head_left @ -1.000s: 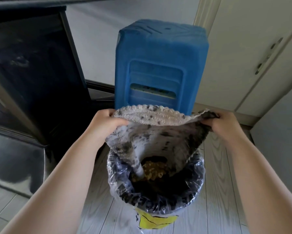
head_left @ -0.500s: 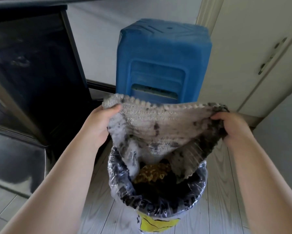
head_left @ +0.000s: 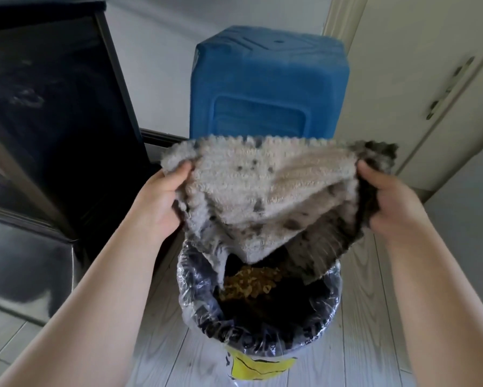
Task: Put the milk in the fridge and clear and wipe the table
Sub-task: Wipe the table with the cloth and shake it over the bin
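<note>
To my left stands a dark, glossy cabinet (head_left: 47, 113) with a flat reflective face and a straight metal edge. My left hand (head_left: 162, 202) is closed on the left corner of the cloth (head_left: 262, 196), thumb on top and fingers tucked beneath. The cloth is a thick, nubby terry rag, pale grey-beige with dark blotches and a scalloped top hem; it sags between my hands in a soft pouch, and its right side is much dirtier, nearly black. My right hand (head_left: 393, 202) is clenched on that dark right corner.

Compared with half a second ago, I hold the cloth slightly higher and stretched wider, its top edge now covering the lower slot of the stool, and more of its pale face is turned toward me.

Directly under the cloth sits the bin (head_left: 326, 311), round, lined with a crinkly clear plastic bag (head_left: 190, 277) printed in black, with a yellow patch low on its front. The hanging folds hide the back of the bin's mouth; a heap of yellowish-brown crumbs (head_left: 248, 283) shows inside. Behind stands a blue moulded plastic stool (head_left: 268, 88), boxy with a recessed panel. The floor (head_left: 354, 356) is pale wood-grain plank, and cream cupboard doors (head_left: 419, 79) with metal handles rise on the right
</note>
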Demonstrator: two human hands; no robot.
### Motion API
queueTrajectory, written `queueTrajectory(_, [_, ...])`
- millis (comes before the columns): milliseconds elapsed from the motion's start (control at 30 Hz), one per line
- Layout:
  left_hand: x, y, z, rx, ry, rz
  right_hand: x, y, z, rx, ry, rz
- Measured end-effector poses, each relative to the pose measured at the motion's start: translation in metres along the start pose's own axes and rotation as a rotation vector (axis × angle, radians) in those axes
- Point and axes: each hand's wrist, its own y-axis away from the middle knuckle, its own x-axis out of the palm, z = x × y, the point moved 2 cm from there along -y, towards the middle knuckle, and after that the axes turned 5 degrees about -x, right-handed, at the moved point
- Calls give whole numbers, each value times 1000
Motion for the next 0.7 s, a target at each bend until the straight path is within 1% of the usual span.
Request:
queueTrajectory(67, [-3, 1, 8, -4, -424, -64, -4, -2, -10, -85, 466, -88])
queueTrajectory(100, [-3, 1, 15, -24, -553, -67, -4, -2, -16, -78, 581, -124])
queueTrajectory(133, [-1, 2, 18, -60, -557, -49, -3, -1, -21, -35, 554, -127])
queueTrajectory(200, [2, 2, 17, -110, -309, -46, 3, 1, -22, 34, 299, -107])
queueTrajectory(233, [5, 1, 10, -99, -153, -23, 6, 2, -15, 35, 154, -91])
queueTrajectory(300, [5, -2, -4, -109, 152, 68, 7, 2, 0, 26, -85, -34])
queueTrajectory(333, [5, -5, -7, -130, 267, 113, 7, 1, 5, 14, -149, -16])
queueTrajectory(367, [3, -6, -4, -137, 252, 108, 6, 1, 5, -17, -94, -44])
queueTrajectory(400, [1, -7, 1, -120, 100, 60, 1, -2, 1, -72, 122, -89])
queueTrajectory(433, [0, -5, 7, -120, -106, -6, 1, 0, -6, -82, 372, -132])
queueTrajectory(467, [-2, -5, 12, -96, -276, -91, -2, -2, -13, -70, 550, -173])
queueTrajectory(500, [-2, -3, 16, -107, -301, -107, -2, -3, -21, -36, 557, -186])
queueTrajectory(533, [-1, -4, 19, -139, -231, -100, -3, -3, -28, 8, 463, -178])
queueTrajectory(567, [-2, -4, 18, -167, -109, -95, -2, -4, -32, 76, 339, -172])
queueTrajectory(633, [-3, -7, 11, -169, 73, -112, -3, -8, -30, 120, 159, -191])
queueTrajectory(700, [0, -7, 7, -173, 42, -126, -7, -12, -26, 119, 71, -206])
